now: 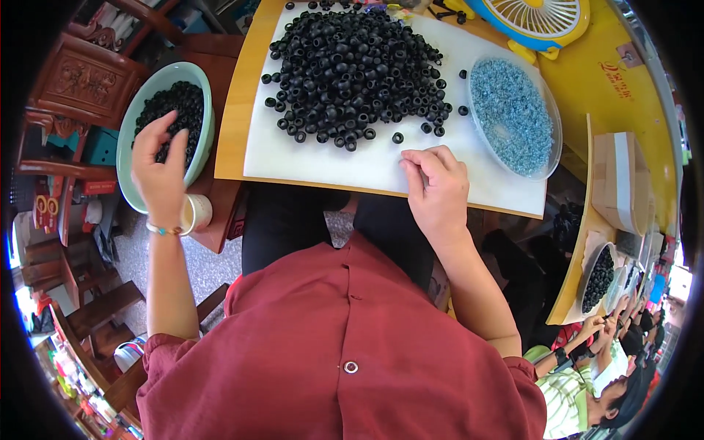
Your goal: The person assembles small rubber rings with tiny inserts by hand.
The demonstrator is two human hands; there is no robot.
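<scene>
My left hand (pixel 160 172) is over the pale green bowl (pixel 126 167) at the left, its thumb and fingers apart with nothing seen between them. Small black beads (pixel 180 106) lie inside that bowl. At the front edge of the white board (pixel 323 167), my right hand (pixel 441 189) is closed in a pinch; whatever is between its fingertips is too small to make out. Beyond it spreads a large heap of black ring-shaped beads (pixel 352 73), with a single loose bead (pixel 397 137) just ahead of the fingertips. To the right stands a clear oval dish of tiny blue beads (pixel 512 114).
A blue and yellow fan (pixel 532 22) stands at the back right. Beside the bowl is a pale cup (pixel 196 213). A cardboard box (pixel 622 182) and another dish of black beads (pixel 599 279) sit on the right-hand table, where other people (pixel 587 381) are working.
</scene>
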